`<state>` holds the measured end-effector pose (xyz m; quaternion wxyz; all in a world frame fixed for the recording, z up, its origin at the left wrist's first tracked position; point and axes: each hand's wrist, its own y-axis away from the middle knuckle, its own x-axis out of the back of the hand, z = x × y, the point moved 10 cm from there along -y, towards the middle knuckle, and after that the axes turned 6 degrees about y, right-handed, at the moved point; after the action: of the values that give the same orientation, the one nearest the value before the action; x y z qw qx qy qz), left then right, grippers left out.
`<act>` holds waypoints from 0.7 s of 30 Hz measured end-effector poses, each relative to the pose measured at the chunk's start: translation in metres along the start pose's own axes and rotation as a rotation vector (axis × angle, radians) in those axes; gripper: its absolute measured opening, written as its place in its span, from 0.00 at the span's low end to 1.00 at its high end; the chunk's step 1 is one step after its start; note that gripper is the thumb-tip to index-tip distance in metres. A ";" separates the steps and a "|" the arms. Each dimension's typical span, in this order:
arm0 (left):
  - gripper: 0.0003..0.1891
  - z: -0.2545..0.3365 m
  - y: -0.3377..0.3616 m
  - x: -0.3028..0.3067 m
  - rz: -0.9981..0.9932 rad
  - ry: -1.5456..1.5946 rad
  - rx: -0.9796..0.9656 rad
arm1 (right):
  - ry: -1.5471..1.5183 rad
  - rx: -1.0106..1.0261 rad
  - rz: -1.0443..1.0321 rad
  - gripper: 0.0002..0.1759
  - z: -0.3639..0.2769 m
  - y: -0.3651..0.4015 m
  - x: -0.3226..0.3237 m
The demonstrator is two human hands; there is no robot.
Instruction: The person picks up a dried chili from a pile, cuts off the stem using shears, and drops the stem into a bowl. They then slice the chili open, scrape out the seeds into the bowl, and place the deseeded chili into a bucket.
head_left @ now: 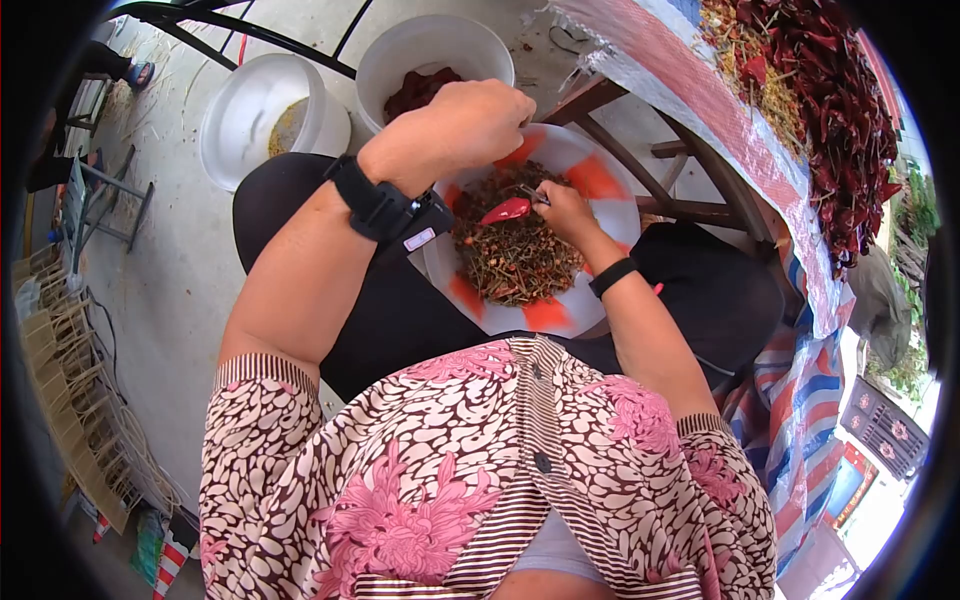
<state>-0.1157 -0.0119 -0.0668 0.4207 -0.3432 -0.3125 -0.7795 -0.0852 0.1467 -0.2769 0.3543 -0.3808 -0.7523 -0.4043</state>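
Observation:
My right hand is closed around a pair of small scissors, mostly hidden by the fingers. Right by their blades is a dried red chili pepper, over a heap of chili stems and scraps. That heap fills a white basin with orange patches between my knees. Above the basin's far left rim, my left hand has its fingers curled; what they hold, if anything, is hidden. It overlaps a white bucket with dark red chili pieces inside.
Another white tub with yellowish bits stands at left. A wooden stool frame is close on the right. Dried red chilies are piled on a striped woven sheet at upper right. A folding chair sits far left.

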 end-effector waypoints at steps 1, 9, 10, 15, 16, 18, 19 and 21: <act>0.13 0.004 0.001 -0.006 -0.061 0.013 -0.027 | 0.060 0.019 -0.029 0.10 -0.017 0.006 0.018; 0.32 0.032 0.010 -0.074 -0.406 0.148 -0.126 | -0.038 0.101 0.134 0.14 -0.097 0.076 0.129; 0.34 0.038 0.013 -0.076 -0.393 0.161 -0.171 | -0.118 0.086 0.169 0.14 -0.098 0.084 0.138; 0.39 0.052 0.011 -0.058 -0.140 0.517 -0.210 | -0.398 -0.024 0.241 0.13 -0.085 0.104 0.158; 0.41 0.057 0.018 -0.052 -0.132 0.626 -0.185 | -0.523 -0.086 0.220 0.12 -0.078 0.105 0.156; 0.48 0.062 0.026 -0.052 -0.140 0.715 -0.144 | -0.750 -0.147 0.225 0.09 -0.075 0.111 0.156; 0.45 0.062 0.024 -0.053 -0.084 0.608 -0.170 | -0.788 -0.154 0.231 0.09 -0.079 0.114 0.158; 0.39 0.060 0.024 -0.057 -0.045 0.522 -0.130 | -0.865 -0.170 0.236 0.08 -0.082 0.118 0.160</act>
<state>-0.0547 0.0492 -0.0733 0.4468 -0.1496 -0.1504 -0.8691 -0.0387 0.1656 -0.0676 0.0186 -0.6255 -0.7468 -0.2253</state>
